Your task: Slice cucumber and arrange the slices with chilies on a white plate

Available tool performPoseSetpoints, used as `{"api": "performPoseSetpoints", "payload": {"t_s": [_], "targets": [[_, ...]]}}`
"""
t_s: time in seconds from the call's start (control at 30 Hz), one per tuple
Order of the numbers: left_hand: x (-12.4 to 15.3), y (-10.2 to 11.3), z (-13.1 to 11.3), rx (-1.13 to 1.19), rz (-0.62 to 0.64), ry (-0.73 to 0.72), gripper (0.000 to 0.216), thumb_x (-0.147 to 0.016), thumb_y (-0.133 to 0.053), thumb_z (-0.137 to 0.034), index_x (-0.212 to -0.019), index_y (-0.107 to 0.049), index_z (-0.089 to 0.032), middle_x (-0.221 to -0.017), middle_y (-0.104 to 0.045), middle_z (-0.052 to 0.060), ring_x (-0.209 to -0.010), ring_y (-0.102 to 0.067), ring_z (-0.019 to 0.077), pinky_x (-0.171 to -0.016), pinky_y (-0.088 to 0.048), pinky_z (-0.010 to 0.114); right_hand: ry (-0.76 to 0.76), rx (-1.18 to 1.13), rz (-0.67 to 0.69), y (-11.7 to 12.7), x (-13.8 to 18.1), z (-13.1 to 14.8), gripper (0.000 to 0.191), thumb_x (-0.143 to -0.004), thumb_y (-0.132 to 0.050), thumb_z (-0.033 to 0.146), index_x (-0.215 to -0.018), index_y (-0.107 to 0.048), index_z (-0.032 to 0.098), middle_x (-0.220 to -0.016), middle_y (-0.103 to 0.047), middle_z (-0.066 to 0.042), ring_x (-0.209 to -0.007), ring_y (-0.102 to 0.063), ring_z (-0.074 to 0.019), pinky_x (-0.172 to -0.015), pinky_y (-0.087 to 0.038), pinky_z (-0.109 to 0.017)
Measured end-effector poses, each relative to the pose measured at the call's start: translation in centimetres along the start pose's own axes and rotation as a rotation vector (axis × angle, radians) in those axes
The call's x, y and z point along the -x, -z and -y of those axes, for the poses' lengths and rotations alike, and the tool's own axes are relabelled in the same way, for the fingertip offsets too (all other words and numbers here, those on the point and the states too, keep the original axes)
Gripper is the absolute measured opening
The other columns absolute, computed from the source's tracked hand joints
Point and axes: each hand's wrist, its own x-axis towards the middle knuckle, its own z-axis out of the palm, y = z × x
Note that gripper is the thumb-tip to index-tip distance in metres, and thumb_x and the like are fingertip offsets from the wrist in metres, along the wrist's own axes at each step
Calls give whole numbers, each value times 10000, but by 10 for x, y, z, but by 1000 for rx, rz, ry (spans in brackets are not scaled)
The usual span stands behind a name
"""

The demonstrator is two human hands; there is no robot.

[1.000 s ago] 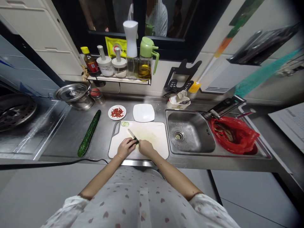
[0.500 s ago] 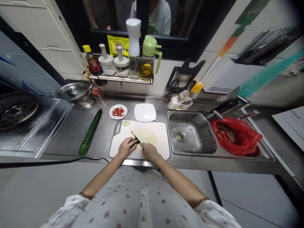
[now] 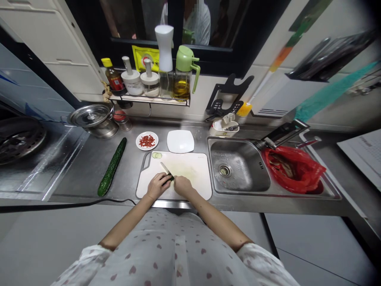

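A white cutting board (image 3: 193,174) lies on the steel counter in front of me. My left hand (image 3: 156,186) is closed on a short dark green piece of cucumber (image 3: 169,178), holding it down on the board. My right hand (image 3: 182,185) grips a knife (image 3: 166,168) whose blade angles up and to the left over the cucumber piece. Two pale cucumber slices (image 3: 156,155) rest at the board's top left corner. A whole cucumber (image 3: 112,166) lies on the counter to the left of the board.
Behind the board stand a small plate of red chilli pieces (image 3: 147,141) and an empty white plate (image 3: 180,141). A sink (image 3: 238,171) is to the right, with a red bag (image 3: 293,169) beside it. A lidded steel pot (image 3: 93,118) sits at back left; bottles line a shelf (image 3: 149,97).
The right hand and knife shifted slightly right and then back left over the cucumber piece. The left hand has stayed in place on the cucumber.
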Motion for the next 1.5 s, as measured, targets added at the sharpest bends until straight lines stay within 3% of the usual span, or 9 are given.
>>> {"api": "performPoseSetpoints", "payload": {"t_s": [1.03, 1.5], "targets": [[0, 1, -3, -10, -16, 6, 228, -903, -548, -291, -1085, -679, -247, -1008, -631, 70, -940, -602, 176, -843, -525, 319, -53, -26, -20, -8, -6, 6, 294, -939, -389, 164, -1173, -563, 125, -1055, -685, -145, -1045, -638, -205, -835, -463, -279], [1, 0, -3, -4, -31, 14, 217, -902, -551, -300, -1067, -681, -246, -993, -632, 61, -930, -599, 170, -837, -527, 317, -104, 24, -6, -28, 35, -13, 248, -933, -378, 147, -1087, -572, 126, -983, -689, -153, -976, -660, -233, -768, -462, -298]]}}
